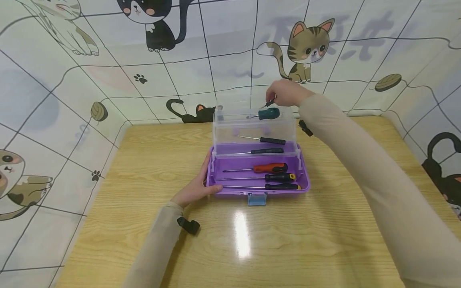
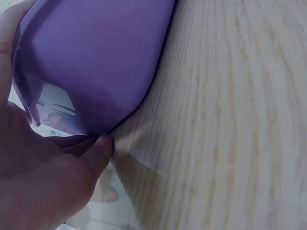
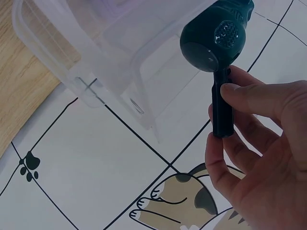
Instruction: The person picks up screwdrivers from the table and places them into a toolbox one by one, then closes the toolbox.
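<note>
My right hand (image 1: pixel 289 93) pinches the black handle of a small screwdriver (image 3: pixel 222 112) between thumb and fingers, above the back of a toolbox. Its shaft is mostly hidden in the right wrist view by the round handle of a stubby dark green screwdriver (image 3: pixel 213 38), which lies in the clear upper part (image 1: pixel 223 132). My left hand (image 1: pixel 194 190) grips the left end of the purple toolbox (image 2: pixel 105 52), thumb at the front corner. Lower down lie black screwdrivers (image 1: pixel 272 141), a red and black screwdriver (image 1: pixel 270 168) and black screwdrivers with yellow ends (image 1: pixel 281 178).
The toolbox stands on a wood-grain table (image 1: pixel 162 160), its blue latch (image 1: pixel 257 199) facing me. Behind the table rises a tiled wall (image 1: pixel 230 76) with cat drawings, close to my right hand. Dark wrist cameras (image 1: pixel 189 226) sit on both sleeves.
</note>
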